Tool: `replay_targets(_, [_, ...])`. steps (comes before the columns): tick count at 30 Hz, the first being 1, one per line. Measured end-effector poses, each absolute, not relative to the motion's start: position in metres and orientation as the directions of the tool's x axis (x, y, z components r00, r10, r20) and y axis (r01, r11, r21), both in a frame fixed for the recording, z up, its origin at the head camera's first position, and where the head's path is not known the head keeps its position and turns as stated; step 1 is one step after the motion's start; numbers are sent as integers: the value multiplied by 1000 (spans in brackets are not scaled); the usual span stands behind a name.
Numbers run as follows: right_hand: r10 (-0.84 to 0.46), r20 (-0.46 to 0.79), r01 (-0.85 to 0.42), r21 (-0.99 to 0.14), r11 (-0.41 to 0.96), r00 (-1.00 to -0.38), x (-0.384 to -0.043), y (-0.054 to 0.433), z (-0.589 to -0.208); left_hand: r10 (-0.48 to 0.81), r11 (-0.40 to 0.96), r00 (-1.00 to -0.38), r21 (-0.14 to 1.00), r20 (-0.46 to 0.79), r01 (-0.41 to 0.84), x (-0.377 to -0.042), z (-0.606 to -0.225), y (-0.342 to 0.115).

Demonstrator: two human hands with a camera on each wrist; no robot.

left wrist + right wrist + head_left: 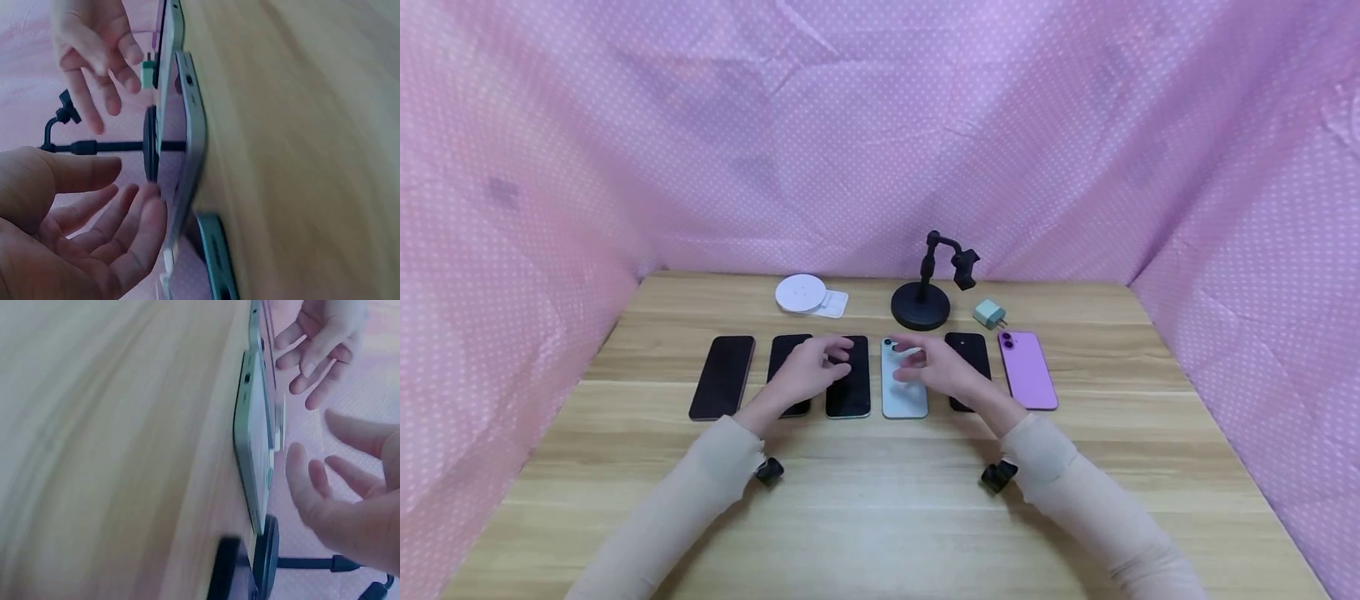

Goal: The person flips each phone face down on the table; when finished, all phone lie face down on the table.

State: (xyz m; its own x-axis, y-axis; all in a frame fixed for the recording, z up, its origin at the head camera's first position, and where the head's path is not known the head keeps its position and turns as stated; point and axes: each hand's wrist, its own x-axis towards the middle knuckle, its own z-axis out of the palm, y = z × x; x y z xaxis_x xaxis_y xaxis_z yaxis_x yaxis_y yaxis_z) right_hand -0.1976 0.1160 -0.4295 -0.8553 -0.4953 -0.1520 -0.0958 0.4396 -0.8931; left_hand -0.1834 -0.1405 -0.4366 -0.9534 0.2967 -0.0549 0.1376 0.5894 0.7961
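Observation:
Several phones lie in a row on the wooden table. My left hand [808, 367], fingers loosely bent and thumb apart, hovers over a screen-up black phone [850, 398] and partly covers another dark phone [784, 350] beside it. Above a pale blue phone [905, 404], lying back up, is my right hand [932, 364], its fingers spread and slightly bent. Nothing is between the fingers of either hand. Both wrist views show the hands apart from the phones. Partly behind the right wrist lies a black phone [973, 352]. A purple phone [1030, 371] ends the row on the right.
A dark phone [722, 379] lies at the row's left end. Behind the row are a white round disc [801, 293] on a small white piece, a black stand [921, 307] with a clamp arm, and a green plug adapter [989, 313]. Pink dotted cloth [880, 150] hangs around the table.

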Motion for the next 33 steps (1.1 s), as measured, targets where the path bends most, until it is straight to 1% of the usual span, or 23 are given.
replay_targets(3, [-559, -128, -66, -947, 314, -820, -196, 108, -432, 297, 581, -955, 792, 9, 188, -178, -437, -152])
replay_targets(5, [-583, -120, -46, -964, 262, -804, -195, 103, -434, 302, 555, -953, 807, 34, 205, -175, -439, -156])
replay_targets(8, [-590, -143, -2, -971, 238, -795, -193, 95, -439, 308, 534, -951, 820, 40, 207, -171, -441, -159])
replay_targets(13, [-552, -235, 101, -960, 262, -800, -190, 81, -444, 319, 512, -947, 846, -27, 148, -165, -444, -160])
replay_targets(17, [-551, -264, 136, -955, 262, -792, -193, 73, -442, 329, 477, -942, 873, -65, 106, -165, -444, -162])
replay_targets(22, [-570, -278, 177, -958, 228, -773, -196, 68, -442, 339, 449, -937, 889, -84, 83, -165, -444, -161])
replay_targets(25, [-566, -294, 229, -956, 184, -770, -197, 68, -443, 353, 462, -932, 881, -76, 103, -163, -445, -158])
replay_targets(27, [-560, -316, 287, -947, 141, -766, -198, 68, -445, 360, 470, -930, 875, -74, 113, -162, -447, -156])
replay_targets(31, [-553, -350, 390, -920, 49, -756, -199, 67, -446, 351, 460, -934, 882, -70, 106, -162, -450, -154])
replay_targets(33, [-550, -357, 419, -908, 14, -755, -199, 67, -446, 345, 456, -936, 884, -68, 104, -162, -452, -155])
